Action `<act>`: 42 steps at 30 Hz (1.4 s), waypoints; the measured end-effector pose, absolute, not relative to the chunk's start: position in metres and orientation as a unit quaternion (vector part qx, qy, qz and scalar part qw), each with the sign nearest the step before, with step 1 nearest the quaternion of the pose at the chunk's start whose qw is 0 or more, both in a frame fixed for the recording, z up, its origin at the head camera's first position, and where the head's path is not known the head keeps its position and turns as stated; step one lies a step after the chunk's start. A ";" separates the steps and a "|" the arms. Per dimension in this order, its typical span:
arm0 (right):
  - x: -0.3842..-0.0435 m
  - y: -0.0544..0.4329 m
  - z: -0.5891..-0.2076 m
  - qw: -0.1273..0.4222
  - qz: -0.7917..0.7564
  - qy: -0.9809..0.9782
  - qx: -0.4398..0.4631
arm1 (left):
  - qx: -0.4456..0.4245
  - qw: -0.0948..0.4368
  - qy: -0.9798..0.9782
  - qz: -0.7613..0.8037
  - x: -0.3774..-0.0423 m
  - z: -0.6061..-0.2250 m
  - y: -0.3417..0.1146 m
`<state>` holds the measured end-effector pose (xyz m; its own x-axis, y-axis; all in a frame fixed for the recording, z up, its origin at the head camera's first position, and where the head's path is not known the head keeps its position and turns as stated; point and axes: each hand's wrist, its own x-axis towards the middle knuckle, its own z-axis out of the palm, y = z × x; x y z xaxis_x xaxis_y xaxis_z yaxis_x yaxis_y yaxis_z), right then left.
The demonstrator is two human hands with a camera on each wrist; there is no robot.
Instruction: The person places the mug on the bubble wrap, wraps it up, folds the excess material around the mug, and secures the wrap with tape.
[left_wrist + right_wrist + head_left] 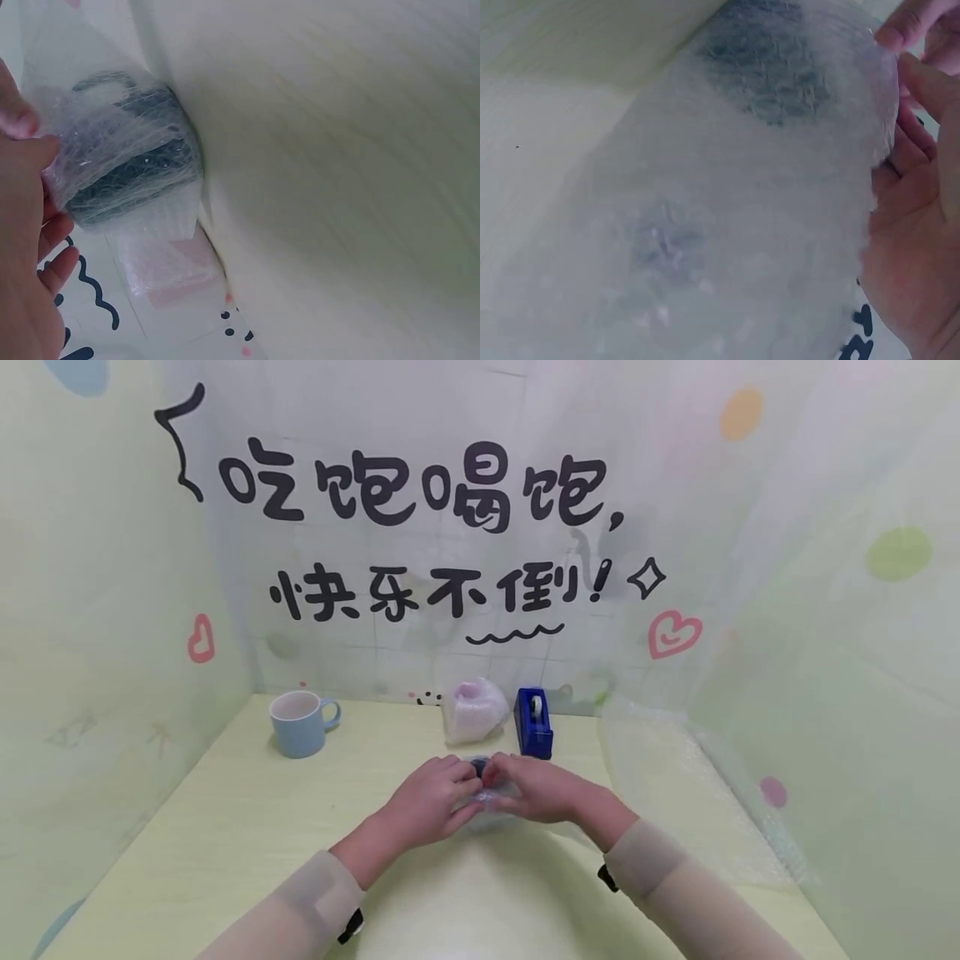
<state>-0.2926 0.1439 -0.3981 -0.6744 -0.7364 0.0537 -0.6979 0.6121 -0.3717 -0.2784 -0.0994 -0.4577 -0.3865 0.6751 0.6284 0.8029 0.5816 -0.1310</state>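
A person's left hand (429, 802) and right hand (546, 789) pinch the edge of clear plastic bubble wrap (757, 195) around a dark blue-green handled mug (139, 176) between them, in front of a pink, plastic-wrapped bundle (476, 714) and a blue tape dispenser (535, 739) on a pale yellow table (240, 810).

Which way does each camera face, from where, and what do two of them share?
Head: on the head, facing forward and down at the table; both sleeves, left hand and right hand show.
Left wrist: on that wrist, facing the dark mug in bubble wrap; left hand at the left edge.
Right wrist: on that wrist, facing the bubble wrap; right hand at the right edge.
Both wrist views share the wrapped dark mug.
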 end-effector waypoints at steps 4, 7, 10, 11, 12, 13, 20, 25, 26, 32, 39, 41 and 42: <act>-0.301 0.164 -0.391 0.003 -0.133 0.894 -0.428 | -0.443 0.300 -0.839 -0.093 -0.277 -0.455 -0.097; -0.306 0.171 -0.393 0.026 -0.099 0.898 -0.427 | -0.441 0.286 -0.845 -0.095 -0.277 -0.454 -0.098; -0.306 0.170 -0.397 0.072 -0.099 0.900 -0.418 | -0.445 0.275 -0.848 -0.087 -0.278 -0.450 -0.099; -0.306 0.169 -0.398 0.079 -0.102 0.899 -0.418 | -0.445 0.267 -0.851 -0.082 -0.279 -0.448 -0.100; -0.305 0.168 -0.398 0.082 -0.102 0.898 -0.421 | -0.444 0.258 -0.855 -0.077 -0.281 -0.445 -0.101; -0.305 0.167 -0.398 0.088 -0.105 0.897 -0.420 | -0.443 0.248 -0.859 -0.072 -0.283 -0.443 -0.102; -0.295 0.162 -0.404 0.139 -0.158 0.897 -0.389 | -0.426 0.162 -0.887 -0.076 -0.297 -0.431 -0.107; -0.290 0.160 -0.415 0.089 -0.139 0.908 -0.385 | -0.427 0.123 -0.888 -0.113 -0.299 -0.434 -0.107; -0.290 0.159 -0.417 0.072 -0.126 0.910 -0.388 | -0.425 0.114 -0.889 -0.125 -0.297 -0.435 -0.108; -0.286 0.153 -0.423 -0.040 -0.025 0.910 -0.411 | -0.396 0.098 -0.898 -0.163 -0.290 -0.437 -0.109; -0.270 0.153 -0.422 -0.051 -0.065 0.917 -0.391 | -0.369 0.083 -0.914 -0.143 -0.290 -0.430 -0.101; -0.258 0.158 -0.423 -0.091 -0.105 0.905 -0.402 | -0.367 0.071 -0.917 -0.142 -0.290 -0.427 -0.100; -0.252 0.161 -0.425 -0.118 -0.115 0.895 -0.415 | -0.367 0.068 -0.917 -0.142 -0.291 -0.425 -0.099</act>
